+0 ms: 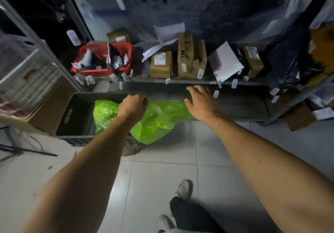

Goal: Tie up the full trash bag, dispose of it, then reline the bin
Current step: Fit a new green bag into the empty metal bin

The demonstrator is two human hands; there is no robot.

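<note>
A bright green plastic trash bag (159, 122) hangs over the floor, partly above a dark rectangular bin (75, 117) that stands under the lowest shelf. Another bulge of green plastic (104, 113) lies inside the bin. My left hand (132, 106) grips the bunched top of the bag, fingers curled round it. To the right, my right hand (200, 101) hovers with spread fingers by the shelf edge, close to the bag's upper right side and holding nothing.
A metal shelf (180, 82) above the bin carries cardboard parcels (160, 64), a red basket (103, 70) of packets and a white mailer (226, 61). A cardboard box (48, 106) with a white crate stands at left. Pale floor tiles (162, 169) lie below, with my shoe (183, 188).
</note>
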